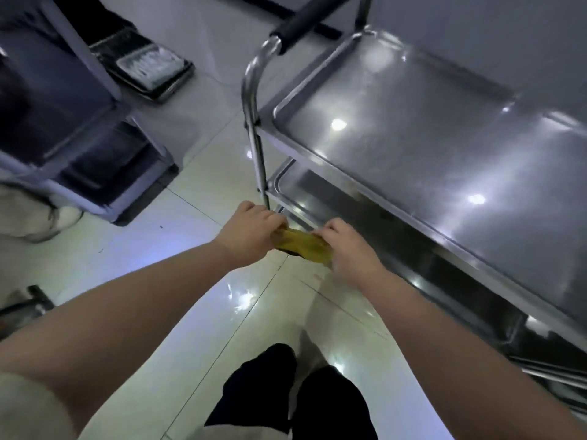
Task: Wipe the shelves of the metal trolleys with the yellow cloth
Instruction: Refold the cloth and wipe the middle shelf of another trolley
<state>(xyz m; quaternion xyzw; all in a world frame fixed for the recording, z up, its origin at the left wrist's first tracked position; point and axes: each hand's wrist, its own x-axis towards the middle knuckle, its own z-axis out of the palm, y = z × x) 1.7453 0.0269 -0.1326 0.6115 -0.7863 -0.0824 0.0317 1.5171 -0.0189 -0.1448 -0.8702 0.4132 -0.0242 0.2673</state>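
A yellow cloth (pixel 301 246) is stretched and bunched between both my hands, in the air over the tiled floor. My left hand (pixel 251 230) grips its left end and my right hand (pixel 346 246) grips its right end. Just beyond them stands a metal trolley (pixel 428 147) with a shiny top shelf that fills the right of the view. Its lower shelf (pixel 292 188) shows beneath the top one, right behind my hands. A black-padded handle (pixel 301 22) tops the trolley's left end.
A second trolley or rack (pixel 63 122) with dark shelves stands at the left. A metal tray (pixel 149 71) lies on the floor behind it. Someone's light shoe (pixel 60 217) is at the left edge. My dark-socked feet (pixel 286 392) stand on glossy tiles.
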